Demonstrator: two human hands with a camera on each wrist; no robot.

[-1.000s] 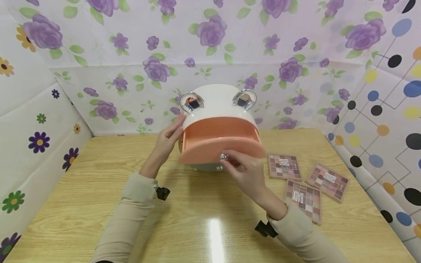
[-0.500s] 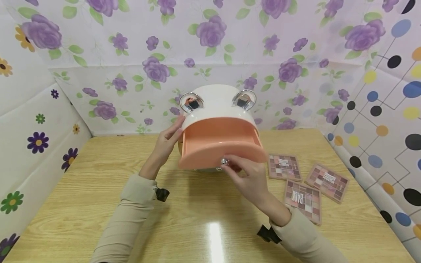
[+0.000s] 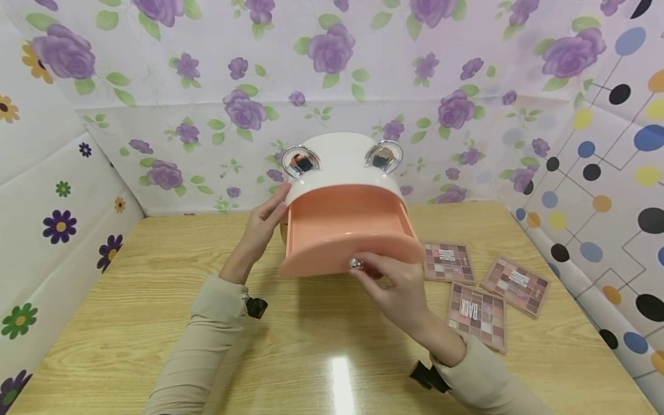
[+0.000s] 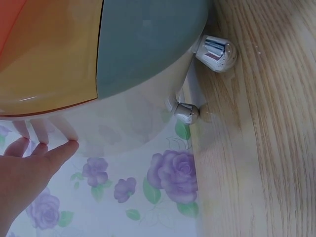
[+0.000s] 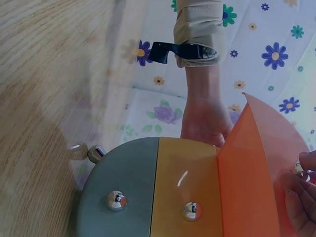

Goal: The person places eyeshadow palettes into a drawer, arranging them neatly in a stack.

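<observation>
Orange plastic, by the look of it, for the top drawer [image 3: 311, 259], pulled well out in the middle of the frame. On its front, one shiny knob [image 3: 355, 263], with the right hand [image 3: 403, 291] clamped on it, thumb and fingers together in a pinch. Around the drawer, a white box [image 3: 339, 158]. On the left side of this box, the left hand [image 3: 261, 227], thumb apart from the fingers, fingers nearly straight, resting there without gripping.

Step in hand, as far as can be judged: opening of the top drawer. For the next move, probably necessary: a gentle, level pull at the knob, with steady support at the side, so as not to tip the box.

Now the count. Drawers: three, with a yellow drawer [image 5: 187, 170] and a grey-green drawer [image 5: 129, 170], both closed in the right wrist view. Knobs: three, one for each drawer. Round mirrors [image 3: 302, 162], similar to eyes: two, high on the box. Make-up palettes [image 3: 447, 262]: three, close together, right of centre in the frame. Metal feet [image 5: 96, 154]: not possible to count completely. Below everything, one wooden-looking table [image 3: 280, 357]; behind, flowered cloth [image 3: 332, 52].
</observation>
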